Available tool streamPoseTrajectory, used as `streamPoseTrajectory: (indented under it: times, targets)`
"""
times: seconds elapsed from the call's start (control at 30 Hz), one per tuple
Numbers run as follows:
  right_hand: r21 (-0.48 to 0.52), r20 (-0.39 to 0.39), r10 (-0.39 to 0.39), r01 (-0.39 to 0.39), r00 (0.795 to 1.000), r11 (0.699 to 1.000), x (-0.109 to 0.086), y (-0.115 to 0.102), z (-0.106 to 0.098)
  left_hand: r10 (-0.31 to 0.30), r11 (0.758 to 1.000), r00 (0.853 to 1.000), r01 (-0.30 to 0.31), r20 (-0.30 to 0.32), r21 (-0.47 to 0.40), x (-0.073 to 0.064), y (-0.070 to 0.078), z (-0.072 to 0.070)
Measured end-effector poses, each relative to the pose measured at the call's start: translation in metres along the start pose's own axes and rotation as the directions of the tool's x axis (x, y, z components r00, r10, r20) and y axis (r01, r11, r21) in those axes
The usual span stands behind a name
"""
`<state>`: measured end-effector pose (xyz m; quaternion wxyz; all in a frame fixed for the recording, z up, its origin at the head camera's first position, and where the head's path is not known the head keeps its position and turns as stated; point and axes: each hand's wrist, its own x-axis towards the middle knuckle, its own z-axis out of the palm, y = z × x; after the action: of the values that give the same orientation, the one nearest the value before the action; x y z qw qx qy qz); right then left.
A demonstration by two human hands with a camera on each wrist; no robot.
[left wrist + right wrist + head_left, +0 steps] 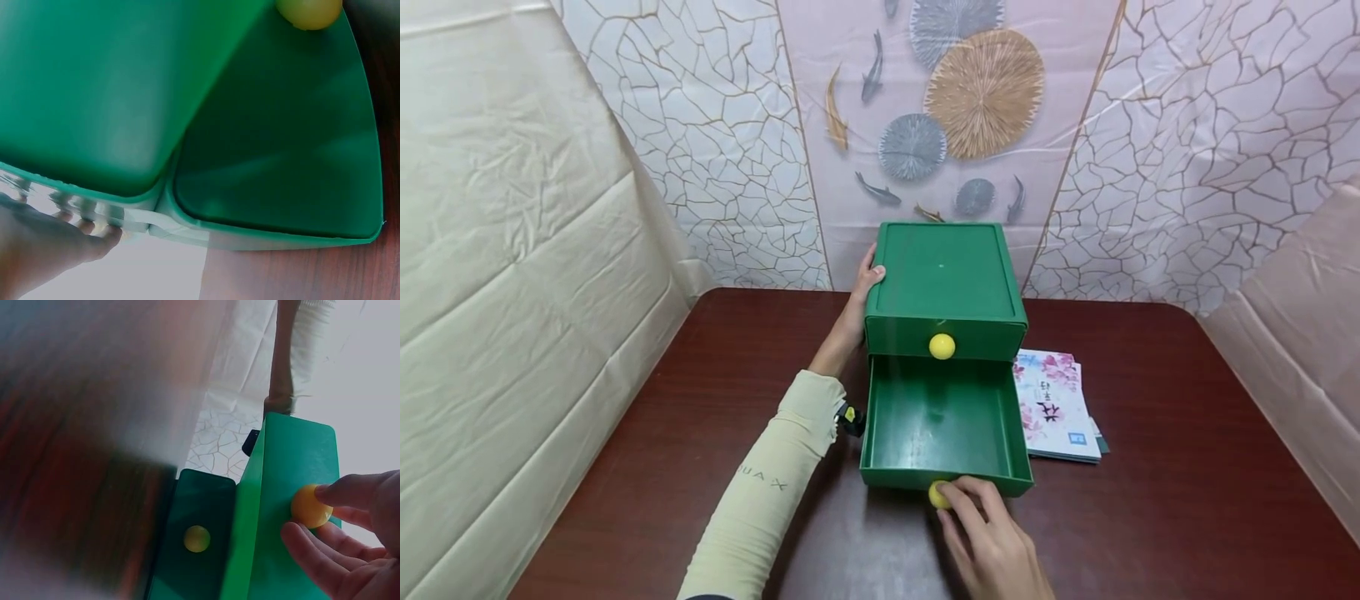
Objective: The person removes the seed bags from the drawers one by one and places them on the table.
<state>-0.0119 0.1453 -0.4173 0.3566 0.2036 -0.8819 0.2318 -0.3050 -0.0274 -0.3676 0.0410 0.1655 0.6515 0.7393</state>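
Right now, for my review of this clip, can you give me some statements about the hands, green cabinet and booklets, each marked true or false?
1. The lower drawer is pulled out. True.
2. The right hand touches the upper knob. False: its fingers are on the lower knob.
3. Both knobs are yellow. True.
4. In the head view, the booklets lie left of the cabinet. False: they lie right of it.
5. The left hand is at the cabinet's left side. True.

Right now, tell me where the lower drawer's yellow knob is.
In the head view, the yellow knob sits low, slightly right of centre, on the front of the pulled-out lower drawer, at the fingertips of the right hand.
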Motion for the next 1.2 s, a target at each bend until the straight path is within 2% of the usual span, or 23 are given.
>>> streamPoseTrajectory:
  times: [0.23, 0.6, 0.83, 1.07, 1.2]
  targets:
    - [0.014, -0.019, -0.029, 0.029, 0.999, 0.999, 0.0, 0.002, 0.002, -0.002, 1.0, 1.0, 0.002, 0.0, -0.008, 0.0, -0.001, 0.001]
    - [0.009, 0.054, -0.01, 0.01, 0.999, 1.0, 0.015, 0.001, -0.007, 0.006, 1.0, 1.0, -0.006, -0.004, -0.016, 0.001, -0.002, 0.001]
    - [0.048, 0.075, -0.008, 0.005, 0.997, 0.999, 0.024, 0.006, -0.007, 0.014, 1.0, 1.0, -0.014, 0.005, -0.027, 0.0, -0.001, 0.001]
    - [0.05, 0.127, 0.009, -0.015, 0.992, 0.999, 0.034, 0.012, -0.007, 0.023, 0.999, 1.0, -0.023, 0.01, -0.025, -0.001, -0.001, 0.0]
    - [0.056, 0.133, 0.011, -0.019, 0.991, 0.998, 0.039, 0.016, -0.007, 0.019, 1.0, 1.0, -0.019, 0.011, -0.02, 0.0, -0.002, 0.0]
